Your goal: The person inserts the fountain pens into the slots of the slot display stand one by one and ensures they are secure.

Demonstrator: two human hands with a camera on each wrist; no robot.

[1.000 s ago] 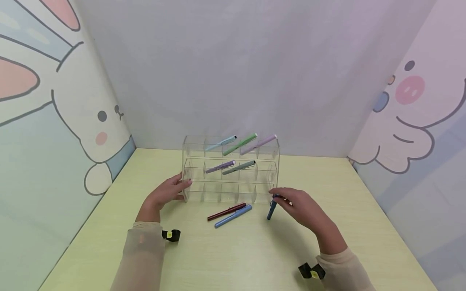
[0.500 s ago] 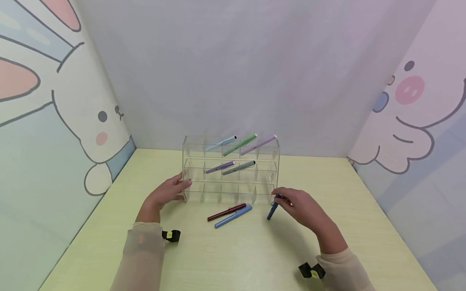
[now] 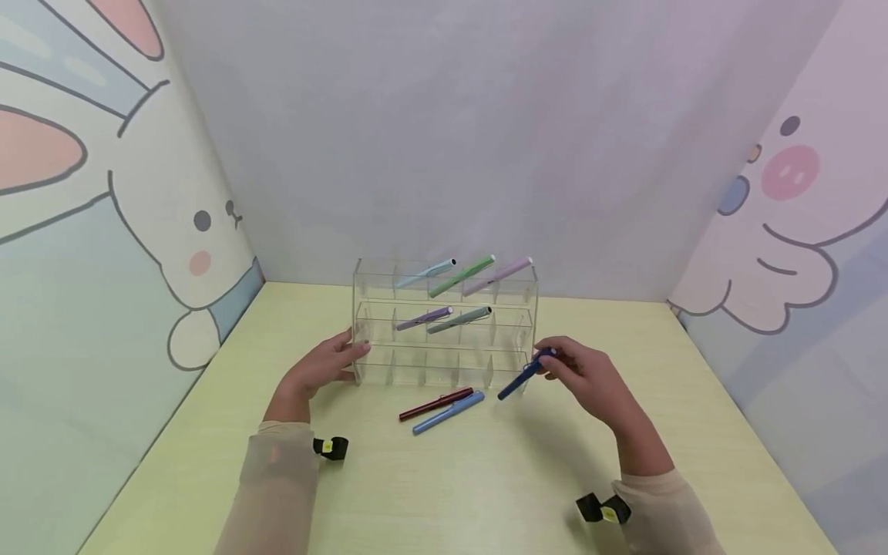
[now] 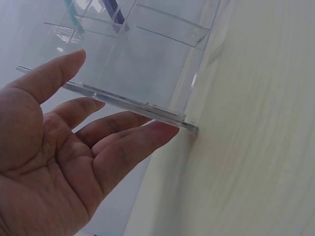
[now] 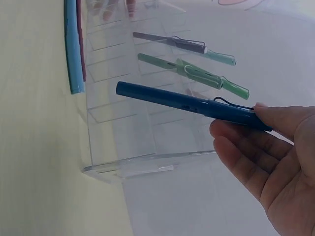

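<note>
right hand (image 3: pixel 579 378) pinching the dark blue pen (image 3: pixel 520 379) near one end, tilted at the rack's (image 3: pixel 444 350) lower right; left hand (image 3: pixel 322 366) loosely spread, fingers touching its left side; red pen (image 3: pixel 432 405) and light blue pen (image 3: pixel 448 413) lying in front, five pens (image 3: pixel 462 276) slotted above.

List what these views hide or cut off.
Right wrist view: cap end of dark blue pen, covered by right hand.
Right wrist view: far end of medium-blue pen, past top edge.
Right wrist view: most of maroon pen, behind medium-blue pen.
Left wrist view: rest of purple pen, past top edge.
</note>
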